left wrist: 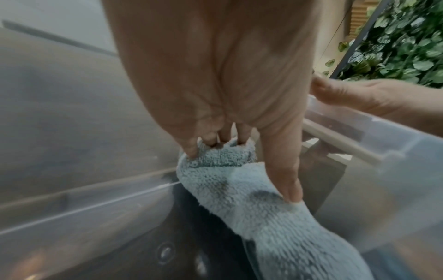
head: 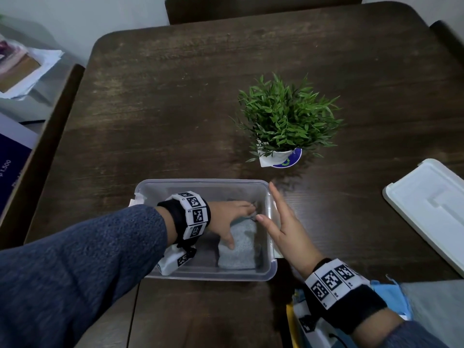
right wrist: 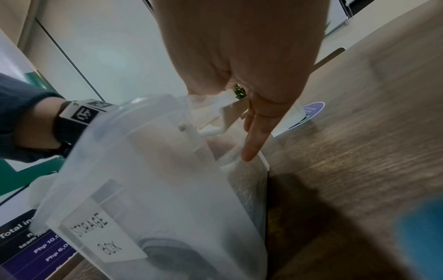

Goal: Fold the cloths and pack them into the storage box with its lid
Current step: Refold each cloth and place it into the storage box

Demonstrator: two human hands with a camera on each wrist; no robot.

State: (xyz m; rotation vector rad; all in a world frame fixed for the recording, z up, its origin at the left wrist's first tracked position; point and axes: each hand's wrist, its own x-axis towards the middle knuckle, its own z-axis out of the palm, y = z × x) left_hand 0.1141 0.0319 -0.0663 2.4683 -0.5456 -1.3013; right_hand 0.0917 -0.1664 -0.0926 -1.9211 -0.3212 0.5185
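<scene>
Both hands worked at the storage box (head: 206, 272): the left hand (head: 229, 217) lay inside it, fingers (left wrist: 282, 170) spread and pressing the folded grey cloth (head: 237, 249) beneath them against the floor, likely to seat it flat, while the right hand (head: 283, 229), fingers straight and together, braced the wall just beside the cloth, probably to steady the box. Only the head view showed the lid (head: 431, 209) lying well apart from the right fingertips, beyond the potted plant (head: 283, 121); only the left wrist view showed fingertips digging into the pile.

Left hand (left wrist: 215, 75) inside the storage box (left wrist: 84, 132), fingers (left wrist: 285, 174) pressing down on a folded light-grey cloth (left wrist: 263, 208). Right hand (left wrist: 359, 96) rests on the box rim. Foliage (left wrist: 407, 41) behind.
</scene>
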